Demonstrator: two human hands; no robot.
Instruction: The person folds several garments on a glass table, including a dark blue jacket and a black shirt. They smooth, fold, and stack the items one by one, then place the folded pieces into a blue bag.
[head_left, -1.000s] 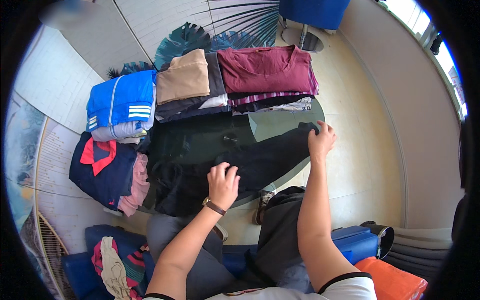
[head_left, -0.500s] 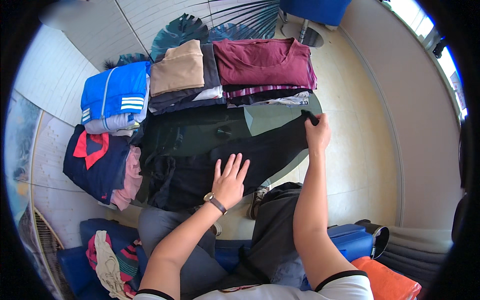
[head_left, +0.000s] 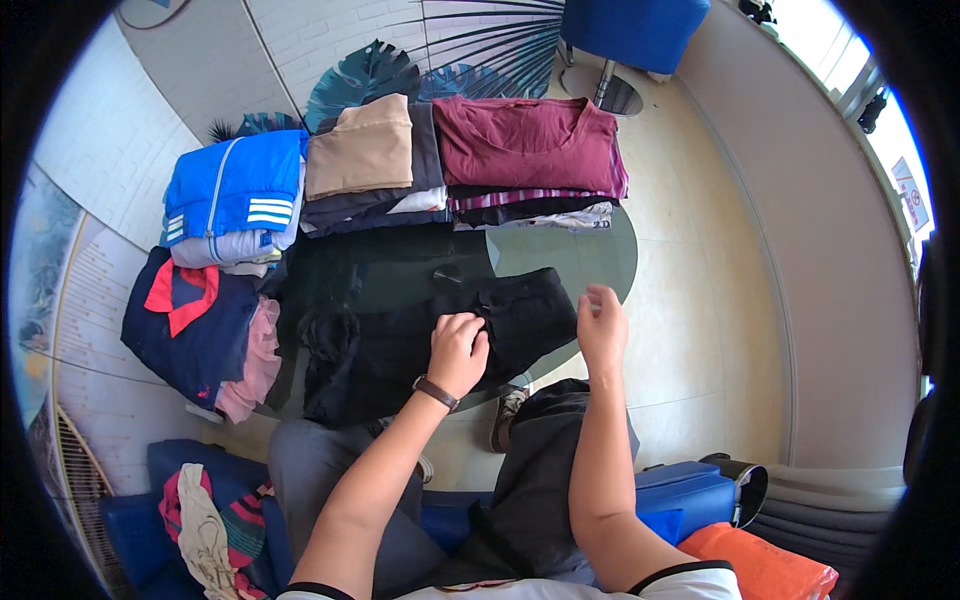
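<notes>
A pair of black trousers (head_left: 400,350) lies across the near part of a dark glass table (head_left: 590,245). The right part is folded back over itself, and the left end is bunched up. My left hand (head_left: 460,350), with a dark-strapped watch on the wrist, is closed with bent fingers on the folded-over edge of the cloth. Just off the right fold, my right hand (head_left: 603,325) is raised with loosely curved fingers, apart from the cloth and holding nothing that I can see.
Along the far edge stand folded stacks topped by a maroon shirt (head_left: 530,145), a beige garment (head_left: 360,150) and a blue jacket (head_left: 235,190). A navy garment (head_left: 190,340) sits at the left. Loose clothes (head_left: 205,520) and an orange bag (head_left: 760,560) lie beside me.
The right end of the trousers, stretched out before, is now folded over to the left. My right hand has let go of it; my left hand has gone from flat to curled on the cloth.
</notes>
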